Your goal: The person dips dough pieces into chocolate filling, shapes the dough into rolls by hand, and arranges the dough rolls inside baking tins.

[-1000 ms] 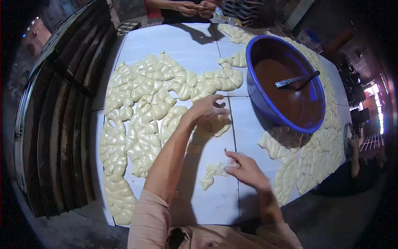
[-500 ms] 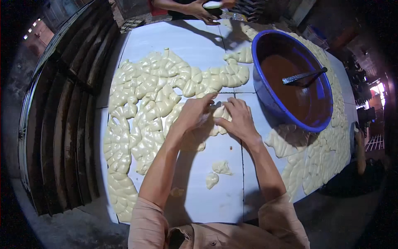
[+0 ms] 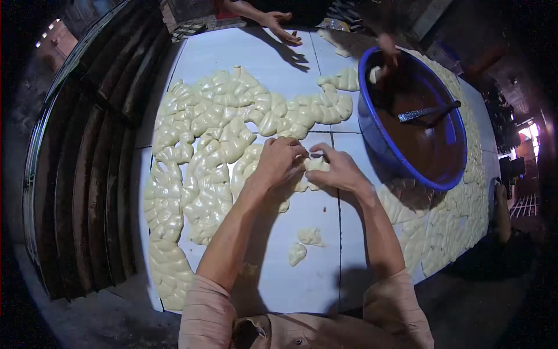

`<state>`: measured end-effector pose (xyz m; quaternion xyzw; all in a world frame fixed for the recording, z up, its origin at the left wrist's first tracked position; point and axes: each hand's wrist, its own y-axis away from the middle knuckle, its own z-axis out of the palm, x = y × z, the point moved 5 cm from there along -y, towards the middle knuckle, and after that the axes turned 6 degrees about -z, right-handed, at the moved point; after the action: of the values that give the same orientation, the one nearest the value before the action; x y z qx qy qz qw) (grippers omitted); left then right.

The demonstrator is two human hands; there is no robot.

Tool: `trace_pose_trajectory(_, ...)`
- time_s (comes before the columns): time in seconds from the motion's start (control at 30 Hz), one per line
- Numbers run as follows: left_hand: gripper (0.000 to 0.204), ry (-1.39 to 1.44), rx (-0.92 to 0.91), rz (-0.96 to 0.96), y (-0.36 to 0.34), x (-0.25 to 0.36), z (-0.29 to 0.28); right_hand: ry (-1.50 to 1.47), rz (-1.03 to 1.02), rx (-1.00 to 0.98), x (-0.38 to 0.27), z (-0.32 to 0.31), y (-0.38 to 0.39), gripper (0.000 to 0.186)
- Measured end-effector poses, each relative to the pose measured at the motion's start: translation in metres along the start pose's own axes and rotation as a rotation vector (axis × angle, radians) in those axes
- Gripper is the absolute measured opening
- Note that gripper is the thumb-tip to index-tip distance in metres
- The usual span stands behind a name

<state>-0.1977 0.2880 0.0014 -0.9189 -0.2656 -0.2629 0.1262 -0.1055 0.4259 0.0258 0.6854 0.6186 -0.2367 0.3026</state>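
My left hand is closed, its curled fingers and thumb at the left edge of a pale, soft piece of dough. From the other side my right hand pinches the same piece between thumb and bent fingers. Part of the dough is hidden under my fingers. Flattened, glossy cream-coloured dough pieces lie packed edge to edge left of and beyond my hands. Two small dough scraps rest on the white tiled tabletop nearer to me.
To the right stands a blue tub of brown filling, with a dark-handled tool in it. More flattened dough covers the table's right side. Across the table are a co-worker's hands, one over the tub. A dark rack stands left.
My right hand has opened slightly around the dough, fingers lifting; my left has barely moved. The co-worker's one hand has gone from a pale piece near the far edge to over the blue tub.
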Motion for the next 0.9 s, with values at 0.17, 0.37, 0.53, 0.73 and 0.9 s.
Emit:
trace_pose_trajectory(0.17, 0.016, 0.023, 0.042, -0.061, -0.002, 0.009, -0.001, -0.120, 0.072, 0.055, 0.007, -0.003, 0.004, 0.032)
trace_pose_trajectory(0.37, 0.013, -0.078, 0.198, -0.041, -0.004, 0.013, 0.003, -0.436, 0.160, 0.256, 0.004, -0.050, 0.050, 0.025)
trace_pose_trajectory(0.53, 0.016, -0.104, 0.320, -0.049, -0.001, 0.020, 0.003, -0.640, -0.042, 0.541, -0.030, -0.112, 0.114, 0.025)
trace_pose_trajectory(0.73, 0.042, -0.168, 0.119, -0.142, 0.002, 0.022, 0.009, -0.765, -0.209, 0.718, -0.067, -0.140, 0.182, 0.058)
trace_pose_trajectory(0.9, 0.073, -0.017, -0.182, -0.085, 0.042, 0.060, -0.018, -0.676, 0.104, 0.413, -0.084, -0.085, 0.201, 0.051)
